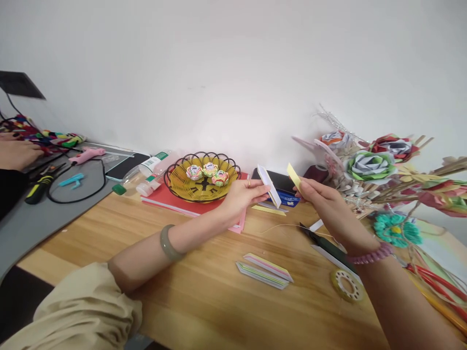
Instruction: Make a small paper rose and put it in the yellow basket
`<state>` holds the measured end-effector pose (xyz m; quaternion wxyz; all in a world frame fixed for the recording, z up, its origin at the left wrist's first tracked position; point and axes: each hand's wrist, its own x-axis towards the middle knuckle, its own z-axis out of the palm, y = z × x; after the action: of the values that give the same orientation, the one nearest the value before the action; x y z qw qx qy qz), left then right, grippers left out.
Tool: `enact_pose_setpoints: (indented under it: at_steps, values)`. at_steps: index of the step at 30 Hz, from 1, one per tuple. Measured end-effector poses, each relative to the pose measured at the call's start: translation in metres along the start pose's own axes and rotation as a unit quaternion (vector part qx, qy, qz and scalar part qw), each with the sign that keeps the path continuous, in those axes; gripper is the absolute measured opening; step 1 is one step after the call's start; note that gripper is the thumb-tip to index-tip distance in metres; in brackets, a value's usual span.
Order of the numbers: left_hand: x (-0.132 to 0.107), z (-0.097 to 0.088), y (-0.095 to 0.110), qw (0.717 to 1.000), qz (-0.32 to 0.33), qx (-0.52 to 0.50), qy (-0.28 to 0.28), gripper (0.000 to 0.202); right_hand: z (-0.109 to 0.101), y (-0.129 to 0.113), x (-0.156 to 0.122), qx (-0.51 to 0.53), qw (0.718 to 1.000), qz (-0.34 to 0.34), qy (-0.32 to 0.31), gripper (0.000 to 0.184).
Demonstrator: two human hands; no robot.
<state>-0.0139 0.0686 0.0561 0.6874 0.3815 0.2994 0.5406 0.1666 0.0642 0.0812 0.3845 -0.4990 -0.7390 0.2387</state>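
My left hand pinches a folded white paper strip, held up over the table. To its right, my right hand has a yellow paper strip between thumb and fingers; the two strips are apart. Below my hands, two small stacks of folded strips lie on the wood: one yellow and pink, the other white and green. More yellow strips rest behind, under my left hand. A thin thread runs across the table beneath my right hand.
A yellow wicker basket holding paper flowers stands on red paper. At right are paper roses, a tape roll and a dark-handled tool. Bottles, a pink glue gun and another person's hand are at left.
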Motion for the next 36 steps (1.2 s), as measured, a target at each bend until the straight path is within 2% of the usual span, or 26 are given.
enact_pose_setpoints:
  at_steps: [4, 6, 10, 12, 15, 19, 25, 30, 36]
  values:
    - [0.000, 0.000, -0.009, 1.000, -0.013, 0.007, 0.013, 0.018, 0.002, -0.013, -0.005, 0.109, 0.991, 0.070, 0.023, 0.024]
    - [0.000, 0.000, -0.011, 1.000, -0.014, 0.010, 0.022, 0.019, 0.006, -0.018, -0.009, 0.088, 0.993, 0.069, 0.034, 0.024]
    - [-0.003, 0.002, -0.011, 1.000, -0.010, 0.010, 0.022, 0.021, 0.017, -0.026, -0.020, -0.054, 0.996, -0.026, 0.066, 0.019]
    - [-0.005, 0.003, -0.011, 1.000, -0.008, 0.010, 0.014, 0.021, 0.023, -0.027, -0.023, -0.123, 0.984, -0.096, 0.085, 0.018]
    - [-0.007, 0.005, -0.011, 1.000, -0.006, 0.010, 0.000, 0.023, 0.030, -0.026, -0.024, -0.216, 0.951, -0.186, 0.119, 0.018]
    - [-0.007, 0.006, -0.012, 1.000, -0.005, 0.012, -0.012, 0.024, 0.033, -0.022, -0.023, -0.238, 0.937, -0.213, 0.143, 0.018]
    - [-0.006, 0.005, -0.012, 1.000, -0.005, 0.016, -0.013, 0.029, 0.034, -0.016, -0.024, -0.232, 0.935, -0.239, 0.118, 0.021]
    - [-0.005, 0.005, -0.011, 1.000, -0.001, 0.024, -0.013, 0.032, 0.037, -0.015, -0.026, -0.233, 0.935, -0.235, 0.130, 0.022]
    - [-0.002, 0.001, -0.013, 0.998, 0.003, 0.054, -0.019, 0.032, 0.034, -0.019, -0.022, -0.184, 0.957, -0.218, 0.058, 0.026]
